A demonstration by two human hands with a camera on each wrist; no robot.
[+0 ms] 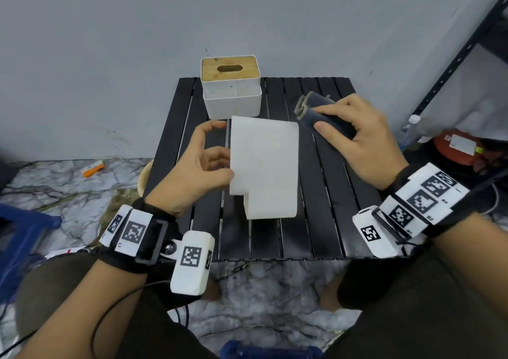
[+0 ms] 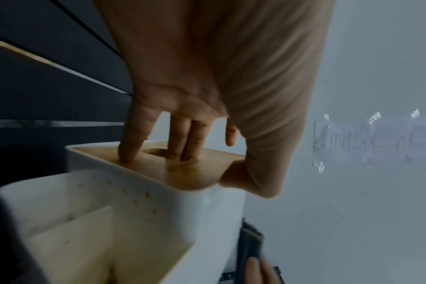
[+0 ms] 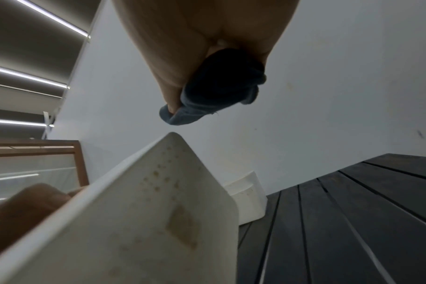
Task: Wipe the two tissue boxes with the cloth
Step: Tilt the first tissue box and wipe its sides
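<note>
A white tissue box [image 1: 264, 166] is tipped on its side at the middle of the black slatted table [image 1: 324, 207], plain white face up. My left hand [image 1: 217, 149] grips it from the left. In the left wrist view, the fingers [image 2: 182, 142] press on its wooden lid [image 2: 187, 173] and the thumb hooks the lid's edge. A second white tissue box [image 1: 231, 83] with a wooden lid stands upright at the table's back edge. My right hand [image 1: 354, 138] holds a folded dark cloth [image 1: 321, 114], just right of the tipped box and apart from it. Brownish spots mark the tipped box [image 3: 146, 221].
A grey wall stands right behind the table. A black metal shelf [image 1: 453, 56] rises at the right, with a water bottle [image 1: 412, 130] and a red object [image 1: 456, 147] beside it. On the floor to the left are an orange packet [image 1: 93, 167] and a blue stool [image 1: 22, 235].
</note>
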